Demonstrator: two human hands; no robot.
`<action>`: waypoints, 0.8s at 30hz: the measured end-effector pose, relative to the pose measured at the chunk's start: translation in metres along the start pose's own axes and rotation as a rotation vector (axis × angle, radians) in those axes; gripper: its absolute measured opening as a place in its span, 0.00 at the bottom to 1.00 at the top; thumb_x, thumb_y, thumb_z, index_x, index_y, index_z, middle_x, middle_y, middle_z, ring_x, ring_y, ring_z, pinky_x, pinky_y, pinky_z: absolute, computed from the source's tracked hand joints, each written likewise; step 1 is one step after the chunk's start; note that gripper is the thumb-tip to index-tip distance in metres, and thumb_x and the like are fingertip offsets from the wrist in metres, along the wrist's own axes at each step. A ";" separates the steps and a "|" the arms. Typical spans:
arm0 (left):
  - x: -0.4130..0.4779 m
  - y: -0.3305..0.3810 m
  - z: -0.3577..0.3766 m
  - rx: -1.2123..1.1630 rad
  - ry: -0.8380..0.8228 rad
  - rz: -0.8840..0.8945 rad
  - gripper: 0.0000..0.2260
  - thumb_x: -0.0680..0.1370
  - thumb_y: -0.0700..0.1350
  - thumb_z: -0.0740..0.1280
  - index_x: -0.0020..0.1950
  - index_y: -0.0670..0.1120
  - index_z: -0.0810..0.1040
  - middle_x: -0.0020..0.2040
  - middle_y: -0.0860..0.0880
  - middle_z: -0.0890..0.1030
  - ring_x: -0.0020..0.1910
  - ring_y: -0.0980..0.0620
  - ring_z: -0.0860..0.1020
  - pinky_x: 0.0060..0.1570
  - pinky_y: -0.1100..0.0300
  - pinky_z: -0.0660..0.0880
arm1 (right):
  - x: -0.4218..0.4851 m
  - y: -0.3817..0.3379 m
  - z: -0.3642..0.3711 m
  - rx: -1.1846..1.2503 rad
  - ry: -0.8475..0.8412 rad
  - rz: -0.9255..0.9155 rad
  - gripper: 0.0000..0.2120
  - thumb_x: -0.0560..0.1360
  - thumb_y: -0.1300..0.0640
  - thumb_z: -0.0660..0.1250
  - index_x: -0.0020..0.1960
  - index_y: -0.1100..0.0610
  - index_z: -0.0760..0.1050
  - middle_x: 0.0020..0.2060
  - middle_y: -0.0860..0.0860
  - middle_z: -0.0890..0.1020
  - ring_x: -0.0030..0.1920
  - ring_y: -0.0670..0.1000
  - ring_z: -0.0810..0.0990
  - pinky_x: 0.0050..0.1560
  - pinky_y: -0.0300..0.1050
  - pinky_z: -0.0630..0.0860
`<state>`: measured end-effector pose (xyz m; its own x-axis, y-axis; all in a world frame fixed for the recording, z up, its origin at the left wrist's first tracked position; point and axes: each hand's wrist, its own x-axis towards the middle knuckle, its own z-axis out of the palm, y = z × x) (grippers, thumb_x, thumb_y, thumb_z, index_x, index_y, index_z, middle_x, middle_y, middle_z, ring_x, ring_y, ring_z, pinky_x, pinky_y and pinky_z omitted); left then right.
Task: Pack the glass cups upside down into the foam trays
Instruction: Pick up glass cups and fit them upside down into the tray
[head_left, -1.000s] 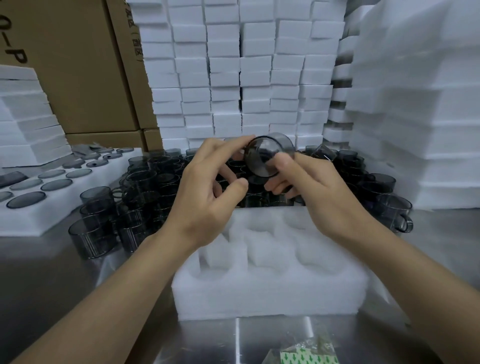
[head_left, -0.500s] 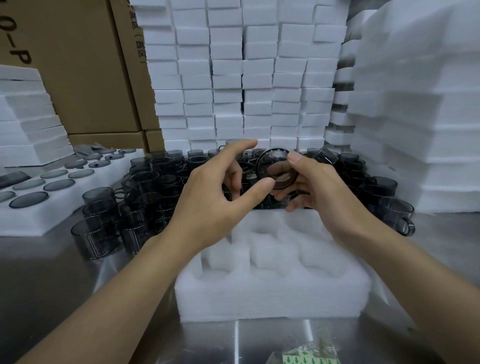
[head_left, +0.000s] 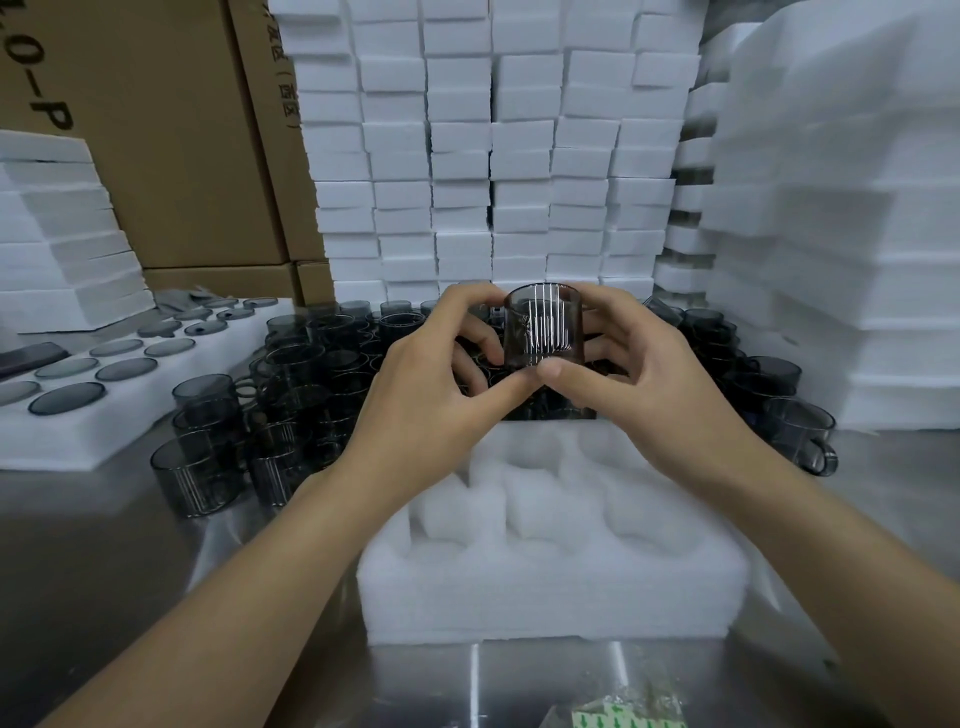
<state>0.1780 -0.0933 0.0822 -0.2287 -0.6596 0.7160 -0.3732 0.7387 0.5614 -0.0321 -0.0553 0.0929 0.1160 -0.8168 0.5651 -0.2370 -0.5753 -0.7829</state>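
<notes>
A smoky grey glass cup with thin white vertical lines stands on its side wall facing me, held in the air between both hands. My left hand grips it from the left, thumb under its bottom edge. My right hand grips it from the right, thumb meeting the left thumb below. Under the hands lies a white foam tray with round pockets that hold no cups. Many more grey cups crowd the steel table behind and to the left.
A foam tray with cups in it, bases up, sits at the left. Stacks of white foam blocks wall the back and right; cardboard boxes stand at the back left. A small plastic bag lies at the near edge.
The cup has been turned from mouth-facing-me to side-on, and both hands have shifted their fingers around it; it stays above the far edge of the tray.
</notes>
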 end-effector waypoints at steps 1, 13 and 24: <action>0.001 -0.001 0.000 -0.009 0.000 -0.005 0.22 0.75 0.63 0.76 0.66 0.66 0.74 0.51 0.57 0.83 0.38 0.50 0.84 0.39 0.59 0.75 | 0.000 0.001 0.000 -0.019 0.007 -0.022 0.25 0.78 0.57 0.78 0.72 0.47 0.76 0.61 0.46 0.85 0.55 0.49 0.85 0.51 0.44 0.81; 0.000 -0.005 0.000 0.119 -0.047 0.059 0.28 0.73 0.56 0.78 0.72 0.66 0.75 0.61 0.63 0.81 0.57 0.55 0.82 0.45 0.56 0.79 | -0.003 0.000 0.002 -0.466 0.101 -0.238 0.26 0.72 0.54 0.80 0.68 0.48 0.79 0.61 0.43 0.78 0.68 0.47 0.74 0.70 0.46 0.72; 0.003 -0.003 -0.001 -0.077 -0.045 -0.086 0.26 0.73 0.54 0.83 0.68 0.58 0.79 0.60 0.62 0.86 0.61 0.55 0.84 0.49 0.56 0.75 | 0.000 0.002 -0.004 -0.468 0.105 -0.196 0.24 0.74 0.50 0.81 0.68 0.47 0.78 0.61 0.41 0.81 0.66 0.44 0.77 0.64 0.30 0.68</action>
<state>0.1797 -0.0977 0.0830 -0.2396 -0.7252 0.6454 -0.3237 0.6865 0.6511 -0.0365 -0.0560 0.0922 0.1095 -0.6728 0.7317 -0.6296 -0.6166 -0.4726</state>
